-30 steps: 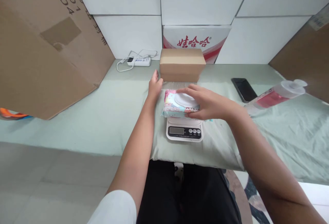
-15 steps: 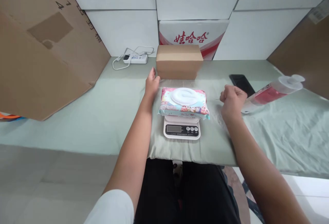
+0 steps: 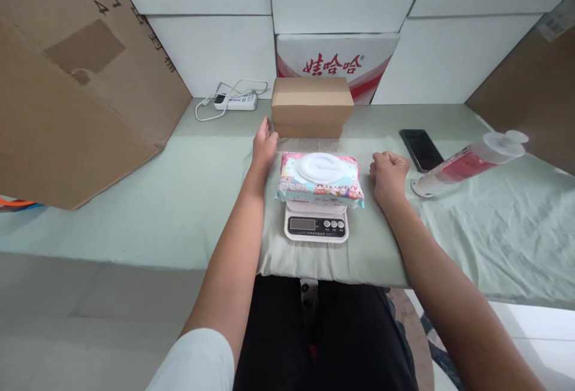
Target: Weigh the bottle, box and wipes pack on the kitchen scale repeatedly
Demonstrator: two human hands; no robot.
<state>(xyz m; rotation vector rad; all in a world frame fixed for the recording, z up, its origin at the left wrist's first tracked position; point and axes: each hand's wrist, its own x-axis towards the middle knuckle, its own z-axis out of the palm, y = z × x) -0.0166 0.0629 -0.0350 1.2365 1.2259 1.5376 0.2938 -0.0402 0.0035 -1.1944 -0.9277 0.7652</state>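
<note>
Wet-wipes pack (image 3: 320, 178) flat on kitchen scale (image 3: 316, 223), display clear for reading | left hand (image 3: 263, 146) grip open beside it on counter (image 3: 188, 199) | right hand (image 3: 389, 174) grip fisted, empty, off the pan

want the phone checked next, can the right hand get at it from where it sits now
Probably yes. The right hand rests as a fist on the cloth, and the phone lies face up just beyond it with bare cloth between; the tilted bottle is off to the side.

You have a glossy printed plastic wipes pack (image 3: 319, 179) on a smooth white plastic scale (image 3: 316, 226), matt pale-green cloth (image 3: 197, 193) over the surface, and a matt brown cardboard box (image 3: 311, 106) behind.
</note>
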